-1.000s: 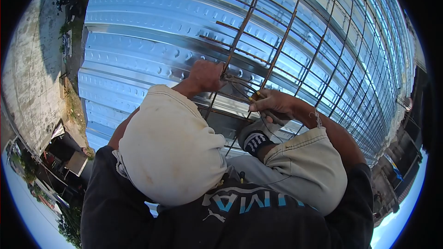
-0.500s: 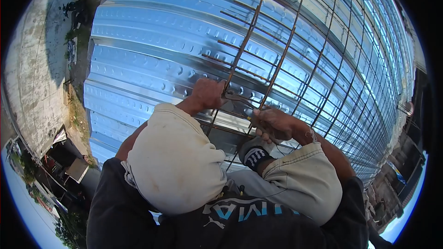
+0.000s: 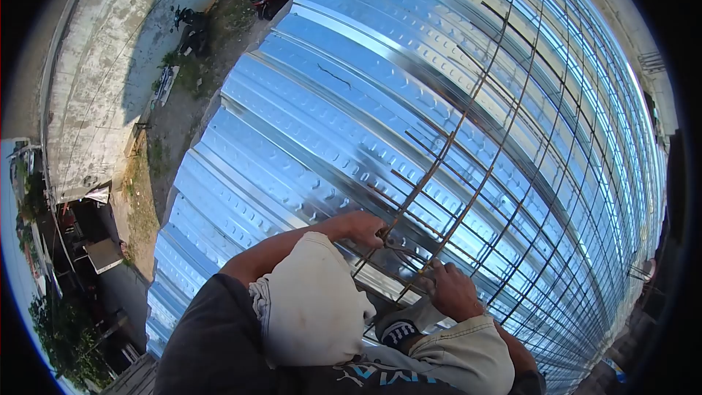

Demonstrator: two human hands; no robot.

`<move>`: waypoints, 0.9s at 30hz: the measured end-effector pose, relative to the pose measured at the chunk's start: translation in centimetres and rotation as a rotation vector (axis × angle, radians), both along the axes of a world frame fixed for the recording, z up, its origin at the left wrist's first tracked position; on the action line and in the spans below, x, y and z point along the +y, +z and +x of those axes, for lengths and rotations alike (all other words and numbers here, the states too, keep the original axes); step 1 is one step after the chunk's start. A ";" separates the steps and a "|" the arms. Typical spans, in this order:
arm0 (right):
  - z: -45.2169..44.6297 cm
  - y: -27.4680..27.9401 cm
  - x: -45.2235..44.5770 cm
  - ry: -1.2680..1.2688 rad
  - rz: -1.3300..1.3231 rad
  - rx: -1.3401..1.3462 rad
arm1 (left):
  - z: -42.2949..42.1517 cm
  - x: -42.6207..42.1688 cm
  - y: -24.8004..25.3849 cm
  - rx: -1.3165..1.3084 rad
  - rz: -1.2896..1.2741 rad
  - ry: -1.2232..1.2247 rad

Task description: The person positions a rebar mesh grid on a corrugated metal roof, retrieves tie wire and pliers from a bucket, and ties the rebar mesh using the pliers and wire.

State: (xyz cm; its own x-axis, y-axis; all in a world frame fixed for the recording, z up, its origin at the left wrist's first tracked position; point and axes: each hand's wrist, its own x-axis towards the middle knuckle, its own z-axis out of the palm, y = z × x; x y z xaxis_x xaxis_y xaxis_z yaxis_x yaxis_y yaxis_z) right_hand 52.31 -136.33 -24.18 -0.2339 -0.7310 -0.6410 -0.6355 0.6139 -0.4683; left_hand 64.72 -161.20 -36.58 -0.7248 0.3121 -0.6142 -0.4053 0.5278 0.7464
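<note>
My right hand (image 3: 452, 290) is wrapped round the handles of pincers (image 3: 406, 251), whose jaws point left toward a crossing of the rebar mesh (image 3: 447, 148). Close to those jaws, my left hand (image 3: 365, 230) is closed at the edge bar of the mesh. Whatever sits between its fingers is too small and hidden to name. Rusty bars run away from me above the shiny ribbed metal decking (image 3: 292, 128). Several short bar ends stick out leftward past the edge bar, just beyond my left hand.
My shoe (image 3: 401, 332) is beside the mesh below my hands. The decking's jagged edge (image 3: 191, 148) is on the left, with a drop to the ground. Down there stand motorcycles (image 3: 191, 31) near a concrete wall (image 3: 95, 88). More mesh stretches off to the right.
My view has swung, so hands and mesh appear lower and further right, with more of the ground at left showing. The pincers stay in my right hand, and my left hand remains at the bar.
</note>
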 end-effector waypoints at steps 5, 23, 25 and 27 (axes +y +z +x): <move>-1.0 -0.1 -0.9 -0.430 0.497 -0.709 | 0.5 -0.5 0.7 0.081 0.002 0.159; -0.2 0.4 -2.7 -0.269 0.483 -0.405 | -6.9 -15.4 -1.2 1.067 -0.867 0.530; -0.5 0.9 -3.2 -0.260 0.517 -0.374 | -8.0 -15.6 1.3 1.163 -0.729 0.484; -0.2 -0.3 -2.1 -0.241 0.564 -0.374 | -7.8 -16.0 1.8 1.237 -0.694 0.531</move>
